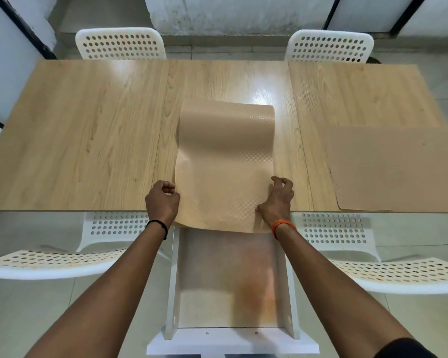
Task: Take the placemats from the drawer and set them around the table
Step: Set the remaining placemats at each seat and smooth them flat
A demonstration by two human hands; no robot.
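A tan, dimpled placemat [225, 161] curves up over the near edge of the wooden table [88, 130], its far end arched above the tabletop. My left hand [162, 200] grips its left edge and my right hand [277, 200] grips its right edge, both at the table's near rim. A second tan placemat [393, 166] lies flat at the near right of the table. Below the held mat, a white drawer [228, 339] stands pulled out toward me; its inside shows a blurry tan surface.
Two white perforated chairs [120, 43] [330, 46] stand at the far side. Two more chairs [52, 262] [398, 272] flank the drawer on my side. Grey walls and dark frames run behind the table.
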